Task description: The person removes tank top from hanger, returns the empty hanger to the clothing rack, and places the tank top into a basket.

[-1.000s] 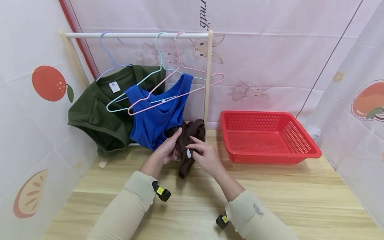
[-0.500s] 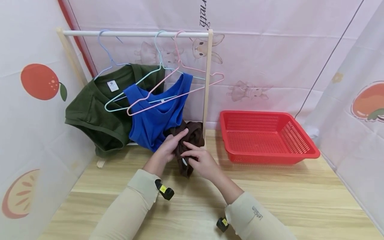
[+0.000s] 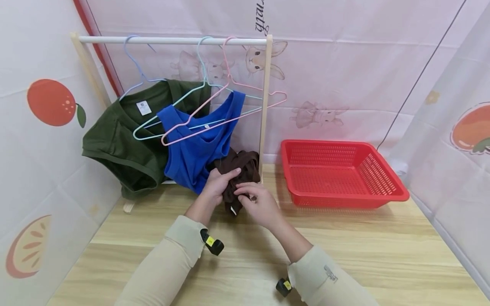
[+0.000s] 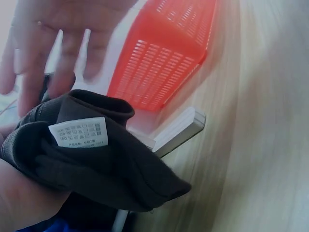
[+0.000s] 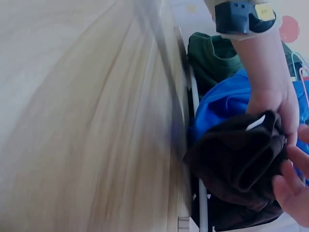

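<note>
A bunched dark brown garment (image 3: 246,163) with a white care label (image 4: 81,132) hangs low by the rack's right post. My left hand (image 3: 217,185) grips it from the left, thumb on top. From the right, my right hand (image 3: 262,206) reaches to its near side; in the left wrist view the fingers (image 4: 67,63) are stretched out over the cloth. The right wrist view has its fingertips (image 5: 289,186) at the garment's edge. Beside the left hand, a blue tank top (image 3: 200,148) hangs behind a pink hanger (image 3: 229,78) and on a mint hanger (image 3: 147,135).
The small clothes rack (image 3: 172,41) stands at the back left. A dark green top (image 3: 126,140) hangs there on a blue hanger (image 3: 135,63). To the right, a red perforated basket (image 3: 344,197) sits on the wooden table (image 3: 363,250).
The brown garment has been gathered up and its lower end has risen. Its label has shifted down and slightly left. The right fingers have moved a little left over the cloth.
</note>
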### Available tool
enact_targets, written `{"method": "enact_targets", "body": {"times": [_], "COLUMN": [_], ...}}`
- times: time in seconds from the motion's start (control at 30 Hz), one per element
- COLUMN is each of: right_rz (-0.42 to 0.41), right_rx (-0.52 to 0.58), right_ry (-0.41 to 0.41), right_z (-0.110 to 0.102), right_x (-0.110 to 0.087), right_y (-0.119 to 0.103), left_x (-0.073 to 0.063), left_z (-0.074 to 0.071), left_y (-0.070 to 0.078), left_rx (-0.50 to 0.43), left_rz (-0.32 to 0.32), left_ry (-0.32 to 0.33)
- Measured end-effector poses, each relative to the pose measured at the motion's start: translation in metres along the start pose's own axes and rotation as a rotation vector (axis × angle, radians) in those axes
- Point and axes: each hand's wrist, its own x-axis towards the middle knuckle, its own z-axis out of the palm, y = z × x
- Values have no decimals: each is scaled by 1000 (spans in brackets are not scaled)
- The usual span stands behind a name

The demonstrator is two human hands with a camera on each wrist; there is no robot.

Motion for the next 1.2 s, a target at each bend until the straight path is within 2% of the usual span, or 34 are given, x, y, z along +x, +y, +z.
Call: {"method": "enact_targets", "body": {"times": [0.07, 0.13, 0.3, 0.37, 0.43, 0.57, 0.73, 0.83, 0.97, 1.2], "right_rz": [39, 135, 472, 566, 625, 688, 729, 717, 710, 722], "right_rx": [53, 155, 427, 484, 530, 660, 853, 936, 991, 981], "right_ry": [21, -21, -238, -308, -360, -405, -379, -373, -357, -325], "right_z": [0, 1, 5, 7, 9, 13, 15, 14, 11, 8], "right_x": [-1, -2, -3, -3, -3, 1, 7, 12, 20, 32], "right_y": [-3, -5, -3, 1, 4, 12, 21, 26, 32, 35], "left_x": [0, -1, -2, -2, -3, -7, -16, -19, -23, -25], "left_z": [2, 5, 9, 10, 11, 13, 16, 17, 16, 13], "left_y": [0, -1, -1, -2, -4, -5, -4, -4, -4, -4], "left_rx": [7, 20, 30, 42, 56, 68, 100, 124, 134, 205], "left_rz": [19, 36, 75, 90, 112, 135, 131, 144, 185, 228], "left_ry": [27, 58, 118, 138, 154, 171, 173, 165, 152, 155]}}
